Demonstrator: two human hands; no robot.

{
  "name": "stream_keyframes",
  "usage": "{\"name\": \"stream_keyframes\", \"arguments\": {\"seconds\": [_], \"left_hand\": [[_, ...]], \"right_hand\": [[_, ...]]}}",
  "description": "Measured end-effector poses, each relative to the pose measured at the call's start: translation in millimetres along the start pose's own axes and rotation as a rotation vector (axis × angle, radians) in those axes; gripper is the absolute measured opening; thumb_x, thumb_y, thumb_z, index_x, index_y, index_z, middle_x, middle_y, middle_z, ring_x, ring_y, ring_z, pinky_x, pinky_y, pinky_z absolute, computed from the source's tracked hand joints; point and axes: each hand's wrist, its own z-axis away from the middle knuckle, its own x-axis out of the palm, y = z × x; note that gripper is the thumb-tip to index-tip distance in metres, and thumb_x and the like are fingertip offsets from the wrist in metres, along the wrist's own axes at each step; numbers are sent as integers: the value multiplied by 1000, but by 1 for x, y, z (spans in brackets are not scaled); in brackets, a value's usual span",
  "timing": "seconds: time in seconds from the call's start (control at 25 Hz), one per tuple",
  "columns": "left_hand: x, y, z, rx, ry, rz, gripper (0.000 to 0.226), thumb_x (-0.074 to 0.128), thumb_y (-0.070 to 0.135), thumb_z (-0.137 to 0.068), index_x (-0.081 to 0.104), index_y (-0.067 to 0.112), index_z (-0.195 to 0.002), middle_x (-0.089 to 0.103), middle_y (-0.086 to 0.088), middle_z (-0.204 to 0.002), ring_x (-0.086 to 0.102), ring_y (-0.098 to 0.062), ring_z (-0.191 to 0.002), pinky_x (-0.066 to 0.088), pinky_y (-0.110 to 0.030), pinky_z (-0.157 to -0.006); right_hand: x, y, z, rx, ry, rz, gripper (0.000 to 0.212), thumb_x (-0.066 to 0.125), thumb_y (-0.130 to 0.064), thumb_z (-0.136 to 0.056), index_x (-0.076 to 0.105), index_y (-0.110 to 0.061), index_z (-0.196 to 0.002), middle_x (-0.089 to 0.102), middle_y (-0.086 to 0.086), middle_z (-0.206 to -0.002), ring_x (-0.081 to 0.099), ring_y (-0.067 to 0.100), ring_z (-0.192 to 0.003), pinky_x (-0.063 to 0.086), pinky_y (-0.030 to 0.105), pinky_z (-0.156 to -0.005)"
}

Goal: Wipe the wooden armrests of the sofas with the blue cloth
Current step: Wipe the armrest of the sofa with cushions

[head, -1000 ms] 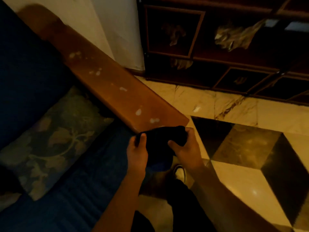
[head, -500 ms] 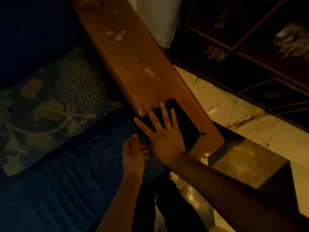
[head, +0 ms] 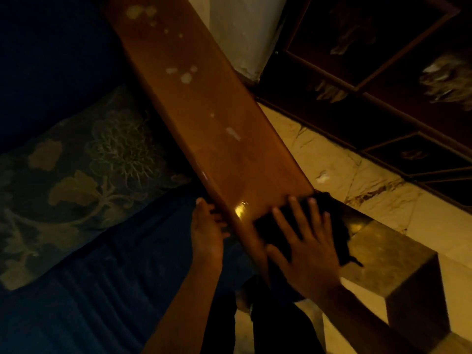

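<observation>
A long wooden armrest (head: 204, 118) runs from the top left down to the middle, with pale spots on its far half. The dark blue cloth (head: 334, 226) lies over its near end. My right hand (head: 306, 246) presses flat on the cloth, fingers spread. Beside the armrest's inner edge, my left hand (head: 207, 231) rests with its fingers loosely curled and nothing in it, over the blue sofa seat (head: 89, 290).
A patterned cushion (head: 84, 175) lies on the seat to the left. A dark wooden cabinet (head: 383, 85) stands at the right, past a marble floor (head: 332, 162) with dark inlaid tiles. A white wall corner (head: 242, 34) is behind the armrest. My legs are below.
A second ago both hands held the cloth off the armrest's end. My right hand then laid it flat on the armrest and has slid it back to the near end; the left let go.
</observation>
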Motion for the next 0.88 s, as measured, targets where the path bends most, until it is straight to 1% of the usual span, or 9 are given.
{"name": "stream_keyframes", "arguments": {"seconds": [0.12,0.16,0.24,0.36,0.44,0.6,0.68,0.76,0.88], "left_hand": [[24,-9,2,-51,1,25,50,27,58,-105,65,29,-116,73,-1,-107,70,-17,-97,56,-38,-85],[28,-11,1,-69,11,54,45,27,61,-103,64,37,-109,72,5,-102,69,-13,-95,53,-31,-79],[31,-14,-1,-73,57,69,40,27,64,-102,61,42,-98,69,13,-92,67,-5,-86,46,-23,-69],[33,-16,-2,-45,153,65,51,27,66,-101,64,34,-117,67,15,-98,66,-3,-88,46,-23,-74],[34,-16,-1,-66,238,110,61,29,70,-99,57,31,-135,63,15,-100,61,-6,-93,44,-27,-81],[44,-18,7,-91,368,174,59,31,74,-94,71,31,-101,77,2,-95,72,-18,-85,54,-34,-77],[54,-19,12,-104,411,195,64,29,75,-93,73,30,-109,79,-2,-101,74,-22,-92,58,-42,-85],[57,-17,13,-109,449,227,74,29,77,-91,74,24,-115,79,-7,-108,74,-26,-97,58,-47,-92],[48,-19,10,-147,472,268,78,26,78,-92,77,20,-103,82,-7,-88,79,-26,-77,60,-39,-71]], "right_hand": [[-16,34,-44,149,-83,-75,77,25,-83,-97,10,-50,-165,18,1,-175,35,48,-151,47,68,-106],[-17,34,-75,165,-77,-153,78,25,-85,-95,9,-53,-164,27,2,-170,50,47,-138,57,62,-94],[-14,38,-149,188,-87,-452,78,33,-86,-93,12,-56,-162,48,3,-155,66,35,-117,60,45,-83],[-18,46,-244,399,-370,-1184,63,53,-71,-97,51,-40,-152,69,0,-139,70,20,-117,51,45,-109],[-12,49,-235,309,-457,-1330,49,53,-55,-105,51,-39,-151,60,-4,-153,59,16,-138,39,47,-124],[-15,87,-90,-52,-264,-796,66,42,-66,-103,15,-56,-162,13,-17,-175,19,-4,-157,38,29,-117],[-14,100,-24,-313,-193,-391,66,34,-66,-105,13,-48,-165,4,-4,-178,12,27,-163,37,44,-119],[-9,94,-9,-415,-172,-132,75,39,-65,-102,13,-38,-168,5,1,-178,11,53,-158,32,65,-117],[-6,57,-61,-627,-121,-26,81,43,-69,-99,19,-34,-168,12,2,-177,6,57,-157,13,73,-123]]}}
